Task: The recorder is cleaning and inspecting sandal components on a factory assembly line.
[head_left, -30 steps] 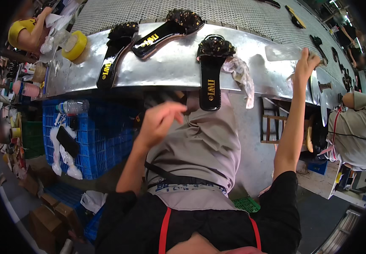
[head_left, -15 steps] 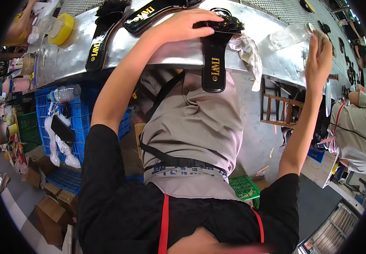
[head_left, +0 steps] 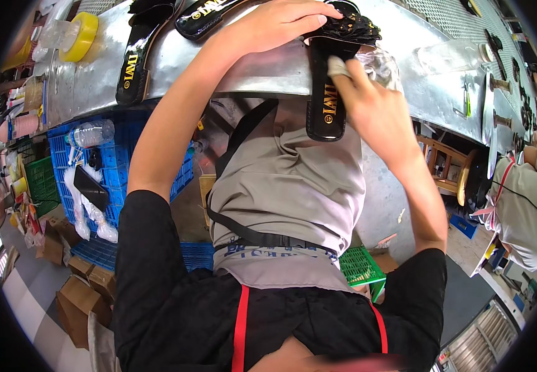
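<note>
A black slide sandal (head_left: 325, 93) with gold lettering on its insole extends over the near edge of the metal table. My left hand (head_left: 281, 25) grips its ruffled black upper (head_left: 350, 30). On the insole, the fingers of my right hand (head_left: 374, 102) press down, partly curled and slightly blurred. Something whitish (head_left: 338, 66) covers or sits at a fingertip; whether it is a cloth or a finger cover is unclear. A crumpled pale cloth (head_left: 385, 67) lies just behind that hand. To the left rest two more black sandals, one nearer (head_left: 135, 68) and one farther (head_left: 203, 18).
A clear bottle (head_left: 451, 57) lies on the metal table (head_left: 281, 71) at right, a yellow tape roll (head_left: 80, 37) at left. Below are stacked blue crates (head_left: 116, 167), a wooden stool (head_left: 448, 164) and a green basket (head_left: 361, 270). Another person (head_left: 523, 208) sits at far right.
My right hand has come from beside the bottle leftward onto the insole. My left hand keeps hold of the upper, and the sandal appears slightly farther right.
</note>
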Motion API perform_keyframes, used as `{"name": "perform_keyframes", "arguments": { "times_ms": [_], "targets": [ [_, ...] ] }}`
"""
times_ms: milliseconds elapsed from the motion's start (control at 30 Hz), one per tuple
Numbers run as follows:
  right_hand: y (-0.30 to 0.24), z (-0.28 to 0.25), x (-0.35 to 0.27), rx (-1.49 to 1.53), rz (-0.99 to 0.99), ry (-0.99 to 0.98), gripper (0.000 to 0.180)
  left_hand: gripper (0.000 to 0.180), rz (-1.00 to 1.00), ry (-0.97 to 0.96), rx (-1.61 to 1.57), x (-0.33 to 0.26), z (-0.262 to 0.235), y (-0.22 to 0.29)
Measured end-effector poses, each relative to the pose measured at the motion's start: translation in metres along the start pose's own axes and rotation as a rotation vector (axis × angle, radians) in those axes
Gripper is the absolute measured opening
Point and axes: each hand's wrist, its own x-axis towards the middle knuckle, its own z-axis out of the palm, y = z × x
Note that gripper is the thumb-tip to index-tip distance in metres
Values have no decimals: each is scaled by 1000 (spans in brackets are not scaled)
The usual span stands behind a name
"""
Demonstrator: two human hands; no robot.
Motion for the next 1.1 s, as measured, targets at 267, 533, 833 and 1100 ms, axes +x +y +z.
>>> {"name": "perform_keyframes", "arguments": {
  "times_ms": [267, 533, 833, 1100],
  "targets": [
    [13, -12, -19, -7, 63, 8, 23, 34, 52, 9, -7, 5, -1, -4],
    [15, -6, 3, 23, -35, -10, 30, 29, 12, 52, 34, -2, -8, 17],
    [14, 7, 37, -33, -75, 28, 34, 35, 75, 72, 73, 1, -3, 13],
    [14, -8, 30, 39, -6, -15, 36, 54, -64, 12, -38, 7, 4, -2]
  ]
}}
